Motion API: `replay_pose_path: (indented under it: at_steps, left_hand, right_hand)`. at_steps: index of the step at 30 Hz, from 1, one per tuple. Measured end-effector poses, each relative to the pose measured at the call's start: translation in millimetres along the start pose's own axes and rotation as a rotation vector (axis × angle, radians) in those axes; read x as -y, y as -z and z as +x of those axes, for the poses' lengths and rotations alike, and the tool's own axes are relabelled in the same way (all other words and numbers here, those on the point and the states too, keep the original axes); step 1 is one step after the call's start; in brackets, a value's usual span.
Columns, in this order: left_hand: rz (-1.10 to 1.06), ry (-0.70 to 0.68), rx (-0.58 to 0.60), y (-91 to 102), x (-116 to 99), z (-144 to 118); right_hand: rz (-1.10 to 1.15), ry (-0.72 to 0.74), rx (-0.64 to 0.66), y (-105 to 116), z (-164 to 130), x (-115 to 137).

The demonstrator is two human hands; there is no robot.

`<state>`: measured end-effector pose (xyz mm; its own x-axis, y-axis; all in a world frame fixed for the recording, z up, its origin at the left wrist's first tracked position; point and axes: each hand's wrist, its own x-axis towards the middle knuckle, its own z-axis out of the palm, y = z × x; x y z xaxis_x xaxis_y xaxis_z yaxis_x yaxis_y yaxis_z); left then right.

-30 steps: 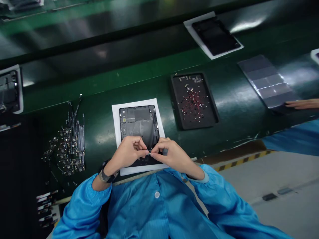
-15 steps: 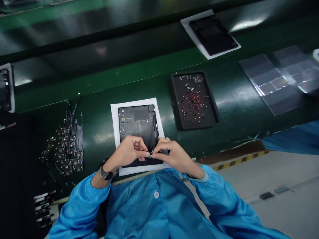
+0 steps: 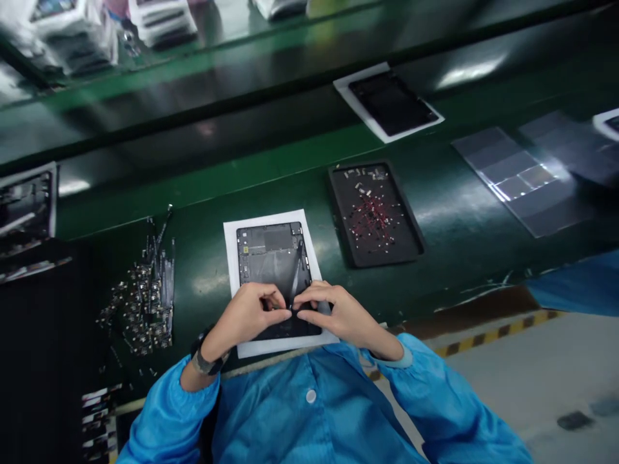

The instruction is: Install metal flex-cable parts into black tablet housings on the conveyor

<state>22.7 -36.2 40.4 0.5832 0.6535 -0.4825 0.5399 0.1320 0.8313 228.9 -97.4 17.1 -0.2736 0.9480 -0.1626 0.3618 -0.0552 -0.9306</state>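
A black tablet back housing (image 3: 271, 264) lies inner side up on a white sheet (image 3: 231, 258) in front of me. Over its lower part, my left hand (image 3: 258, 316) pinches the lower end of a dark flex cable (image 3: 296, 277) between thumb and fingertips. That cable runs up the housing's right side. My right hand (image 3: 338, 316) hovers just to the right, its thumb and index fingertip a little apart beside the cable end, with nothing visible between them. The fingers hide the cable's tip and any small connector there.
A pile of small circuit boards with cables (image 3: 145, 296) lies left. Right of the housing stands a black tray (image 3: 351, 254) with red-wired parts. Farther off are another housing on a sheet (image 3: 391, 106), clear plastic films (image 3: 512, 174) and a partly visible device (image 3: 29, 200).
The view has shifted, so everything sits lower in the picture. My right fingertips have parted from a pinch on the small part, while my left hand stays pinched. More of the cable shows.
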Motion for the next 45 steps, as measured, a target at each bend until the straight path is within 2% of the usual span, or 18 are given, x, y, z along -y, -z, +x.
replay_pose_path:
  at_steps: [2, 4, 6, 8, 10, 13, 15, 17, 20, 25, 27, 30, 34, 37, 40, 45]
  left_hand:
    - [0.197, -0.080, -0.125, 7.6, -2, -4]
    - [0.364, -0.160, -0.300, 17.9, -5, 1]
    - [0.533, -0.209, -0.486, 32.0, -9, 19]
    - [0.664, -0.203, -0.590, 49.5, -13, 45]
    - [0.700, -0.158, -0.549, 67.7, -15, 72]
    - [0.663, -0.115, -0.381, 89.6, -15, 102]
    - [0.662, -0.116, -0.321, 103.2, -14, 115]
    - [0.685, -0.103, -0.314, 123.4, -17, 127]
    - [0.745, -0.041, -0.419, 173.8, -29, 149]
    - [0.799, 0.101, -0.678, 272.9, -64, 181]
    - [0.792, 0.118, -0.761, 297.6, -77, 185]
    - [0.752, 0.093, -0.848, 313.0, -90, 188]
    - [0.663, 0.042, -0.908, 304.3, -98, 194]
    - [0.570, 0.040, -0.892, 277.1, -104, 210]
    - [0.454, 0.066, -0.775, 227.7, -115, 241]
    - [0.175, 0.140, -0.523, 116.7, -142, 310]
  right_hand:
    - [0.034, 0.027, -0.027, 4, 2, 2]
    - [0.028, 0.055, -0.081, 8, 7, 3]
    - [-0.003, 0.085, -0.149, 13, 13, 3]
    - [-0.035, 0.110, -0.204, 19, 20, 4]
    - [-0.054, 0.127, -0.245, 29, 29, 4]
    - [-0.044, 0.137, -0.338, 50, 39, -1]
    - [-0.017, 0.127, -0.466, 64, 44, -8]
    - [-0.033, 0.123, -0.634, 73, 46, -17]
    - [-0.206, 0.166, -0.817, 77, 50, -28]
    - [-0.516, 0.264, -0.926, 75, 55, -36]
    - [-0.589, 0.272, -0.968, 77, 57, -40]
    - [-0.654, 0.249, -1.020, 80, 58, -45]
    - [-0.701, 0.143, -1.067, 84, 57, -46]
    - [-0.700, 0.068, -1.081, 88, 54, -43]
    - [-0.640, 0.050, -1.132, 93, 49, -41]
    - [-0.590, 0.075, -1.204, 97, 46, -43]
